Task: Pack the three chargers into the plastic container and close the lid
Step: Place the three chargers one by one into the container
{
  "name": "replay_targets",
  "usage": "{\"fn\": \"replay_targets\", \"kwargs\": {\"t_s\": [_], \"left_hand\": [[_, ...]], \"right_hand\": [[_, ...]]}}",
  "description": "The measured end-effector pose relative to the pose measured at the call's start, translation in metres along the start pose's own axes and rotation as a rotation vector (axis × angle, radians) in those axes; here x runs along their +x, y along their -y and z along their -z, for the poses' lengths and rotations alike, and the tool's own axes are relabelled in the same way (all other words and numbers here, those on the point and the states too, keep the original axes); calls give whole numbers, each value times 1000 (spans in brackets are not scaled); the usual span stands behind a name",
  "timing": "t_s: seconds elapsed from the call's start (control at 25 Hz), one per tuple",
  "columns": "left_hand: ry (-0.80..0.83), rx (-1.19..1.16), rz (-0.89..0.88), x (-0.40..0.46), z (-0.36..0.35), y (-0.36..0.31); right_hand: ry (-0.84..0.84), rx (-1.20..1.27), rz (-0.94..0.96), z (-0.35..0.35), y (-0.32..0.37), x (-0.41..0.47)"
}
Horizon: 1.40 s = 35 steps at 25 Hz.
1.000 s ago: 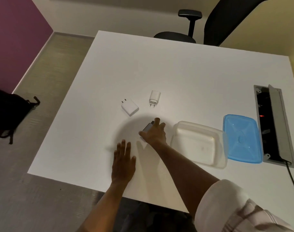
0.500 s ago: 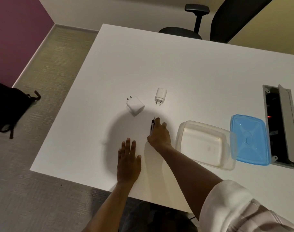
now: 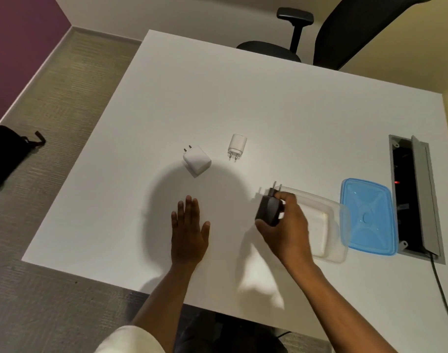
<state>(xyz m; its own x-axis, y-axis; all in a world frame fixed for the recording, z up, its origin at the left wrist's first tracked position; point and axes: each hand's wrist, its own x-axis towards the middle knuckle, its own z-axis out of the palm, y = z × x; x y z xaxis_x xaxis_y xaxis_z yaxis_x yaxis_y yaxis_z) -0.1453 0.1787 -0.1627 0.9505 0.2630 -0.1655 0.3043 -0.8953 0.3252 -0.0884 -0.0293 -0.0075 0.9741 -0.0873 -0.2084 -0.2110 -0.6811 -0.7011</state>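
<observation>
The bench point(image 3: 268, 110) is smooth matt white. The black charger point(image 3: 268, 211) looks like matt plastic, the two white chargers point(image 3: 196, 160) point(image 3: 237, 144) smooth plastic. The container point(image 3: 327, 225) is cloudy clear plastic, its lid point(image 3: 368, 216) glossy translucent blue. The floor point(image 3: 52, 98) looks like rough woven carpet.

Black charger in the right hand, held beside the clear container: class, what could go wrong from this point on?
1. The right hand pinches the black charger by its edges, prongs up; it might slip before clearing the clear container rim.
2. The blue lid lies beside an open cable hatch; a careless grab could nudge it in.
3. Two white chargers lie farther off, so the reach may knock the container.
</observation>
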Motion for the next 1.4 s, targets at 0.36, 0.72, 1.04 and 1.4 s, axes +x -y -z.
{"fn": "replay_targets", "kwargs": {"t_s": [0.36,0.72,1.04,1.4], "left_hand": [[-76,10,58,8,-14,0],[-54,24,73,9,-9,-3],[-55,2,70,9,-8,-3],[-30,-4,87,11,-6,-2]], "right_hand": [[127,-153,-182,7,-66,32],[263,-268,-144,-18,-79,50],[205,-261,-124,-3,-68,50],[366,-209,286,-57,57,113]]}}
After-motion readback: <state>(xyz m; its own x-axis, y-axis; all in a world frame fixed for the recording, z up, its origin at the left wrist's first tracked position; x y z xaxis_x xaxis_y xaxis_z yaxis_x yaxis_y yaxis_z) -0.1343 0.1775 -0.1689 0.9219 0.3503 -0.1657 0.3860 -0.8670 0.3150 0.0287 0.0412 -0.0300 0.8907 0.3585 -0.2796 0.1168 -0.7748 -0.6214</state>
